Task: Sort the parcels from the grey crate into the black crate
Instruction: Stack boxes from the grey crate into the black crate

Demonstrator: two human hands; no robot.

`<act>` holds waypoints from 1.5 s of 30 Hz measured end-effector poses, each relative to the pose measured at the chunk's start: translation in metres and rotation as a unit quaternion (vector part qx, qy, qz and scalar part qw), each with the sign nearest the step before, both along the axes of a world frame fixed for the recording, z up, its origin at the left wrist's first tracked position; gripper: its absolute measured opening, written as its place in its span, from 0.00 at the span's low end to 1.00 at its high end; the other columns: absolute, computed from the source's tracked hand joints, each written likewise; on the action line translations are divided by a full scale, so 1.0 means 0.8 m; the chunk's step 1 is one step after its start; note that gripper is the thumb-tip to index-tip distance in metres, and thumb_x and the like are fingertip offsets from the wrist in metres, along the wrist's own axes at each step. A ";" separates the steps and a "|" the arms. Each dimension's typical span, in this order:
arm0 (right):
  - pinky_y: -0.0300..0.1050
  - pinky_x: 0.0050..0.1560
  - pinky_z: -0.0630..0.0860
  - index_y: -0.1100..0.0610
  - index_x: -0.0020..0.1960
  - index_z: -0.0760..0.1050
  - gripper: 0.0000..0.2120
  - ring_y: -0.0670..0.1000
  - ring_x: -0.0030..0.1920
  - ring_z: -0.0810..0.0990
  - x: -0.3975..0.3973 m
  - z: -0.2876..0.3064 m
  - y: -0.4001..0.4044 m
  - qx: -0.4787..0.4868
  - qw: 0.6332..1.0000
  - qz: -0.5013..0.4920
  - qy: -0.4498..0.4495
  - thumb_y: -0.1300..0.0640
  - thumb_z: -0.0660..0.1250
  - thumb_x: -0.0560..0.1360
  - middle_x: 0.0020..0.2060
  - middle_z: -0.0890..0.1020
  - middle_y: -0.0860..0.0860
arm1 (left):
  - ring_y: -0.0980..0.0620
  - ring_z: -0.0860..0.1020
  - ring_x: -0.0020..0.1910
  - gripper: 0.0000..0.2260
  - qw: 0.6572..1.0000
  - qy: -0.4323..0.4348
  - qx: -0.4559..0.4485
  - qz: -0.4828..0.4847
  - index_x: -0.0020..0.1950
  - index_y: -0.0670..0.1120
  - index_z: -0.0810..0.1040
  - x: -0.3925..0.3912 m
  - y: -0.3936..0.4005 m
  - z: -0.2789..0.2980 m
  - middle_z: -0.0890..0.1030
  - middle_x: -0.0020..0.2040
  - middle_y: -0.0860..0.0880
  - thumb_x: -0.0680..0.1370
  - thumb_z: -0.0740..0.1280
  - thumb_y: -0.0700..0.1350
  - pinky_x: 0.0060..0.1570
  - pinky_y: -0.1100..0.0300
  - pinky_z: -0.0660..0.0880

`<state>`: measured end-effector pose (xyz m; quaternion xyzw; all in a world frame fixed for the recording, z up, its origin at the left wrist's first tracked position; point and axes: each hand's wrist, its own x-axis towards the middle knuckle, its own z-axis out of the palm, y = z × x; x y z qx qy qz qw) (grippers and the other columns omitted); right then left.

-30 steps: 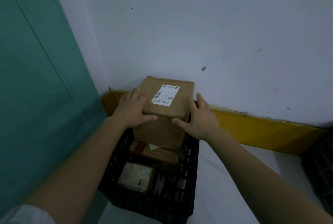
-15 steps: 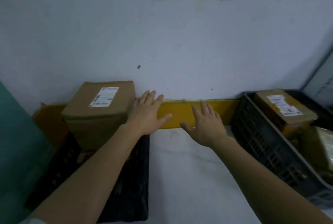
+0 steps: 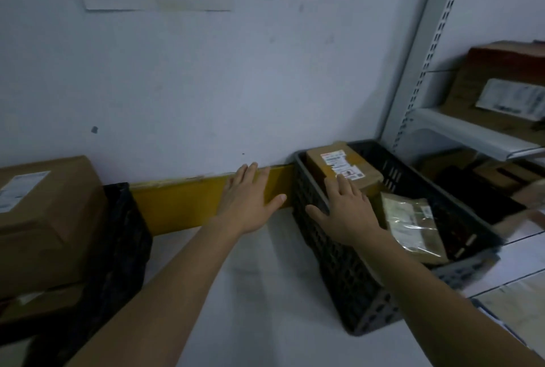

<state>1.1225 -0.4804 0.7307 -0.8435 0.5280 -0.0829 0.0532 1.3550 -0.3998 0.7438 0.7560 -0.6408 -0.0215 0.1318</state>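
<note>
The grey crate (image 3: 348,275) stands on the floor at the right. Inside it lie a brown box with a white label (image 3: 342,164) at the far end and a flat plastic-wrapped parcel (image 3: 413,228) nearer me. My right hand (image 3: 345,210) hovers open over the crate's left rim, fingertips at the brown box's near edge. My left hand (image 3: 249,201) is open and empty in front of the yellow skirting, between the crates. The black crate (image 3: 118,242) is at the left, with a large brown box (image 3: 44,219) resting on top of its contents.
A white wall runs behind both crates, with a yellow skirting board (image 3: 182,201) at its foot. A metal shelf rack (image 3: 466,133) with cardboard boxes stands at the right. White floor (image 3: 265,301) lies between the two crates.
Both hands let go of the large brown box in the black crate and swung right. The view turned right; my right hand now reaches over the grey crate.
</note>
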 end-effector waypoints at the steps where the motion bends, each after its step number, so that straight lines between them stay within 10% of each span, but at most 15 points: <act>1: 0.67 0.84 0.56 0.49 0.87 0.49 0.46 0.62 0.87 0.51 -0.017 -0.002 -0.013 0.002 1.000 -0.008 -0.004 0.24 0.54 0.80 0.88 0.51 0.56 | 0.43 0.46 0.86 0.39 1.000 0.007 0.002 -0.001 0.87 0.53 0.49 -0.016 -0.011 -0.003 0.49 0.88 0.46 0.82 0.52 0.72 0.83 0.39 0.50; 26: 0.69 0.82 0.56 0.48 0.88 0.43 0.54 0.63 0.86 0.53 -0.118 -0.058 -0.227 0.090 0.992 -0.076 -0.048 0.20 0.59 0.75 0.88 0.51 0.55 | 0.42 0.65 0.81 0.40 0.983 0.154 0.099 0.009 0.86 0.56 0.49 -0.140 -0.211 -0.082 0.67 0.83 0.46 0.80 0.56 0.73 0.76 0.37 0.68; 37: 0.58 0.75 0.72 0.50 0.88 0.43 0.51 0.61 0.78 0.71 -0.123 -0.080 -0.292 0.181 0.977 0.006 -0.112 0.24 0.60 0.78 0.84 0.63 0.56 | 0.41 0.69 0.78 0.44 0.961 0.250 0.096 0.067 0.85 0.60 0.43 -0.173 -0.249 -0.109 0.68 0.81 0.49 0.75 0.55 0.77 0.73 0.38 0.72; 45: 0.53 0.60 0.82 0.46 0.82 0.60 0.39 0.49 0.60 0.82 -0.127 -0.042 -0.284 0.137 0.955 0.073 -0.252 0.31 0.70 0.78 0.64 0.81 0.43 | 0.50 0.74 0.75 0.41 0.923 0.371 0.028 0.093 0.86 0.56 0.37 -0.191 -0.248 -0.056 0.71 0.80 0.54 0.85 0.65 0.55 0.71 0.50 0.75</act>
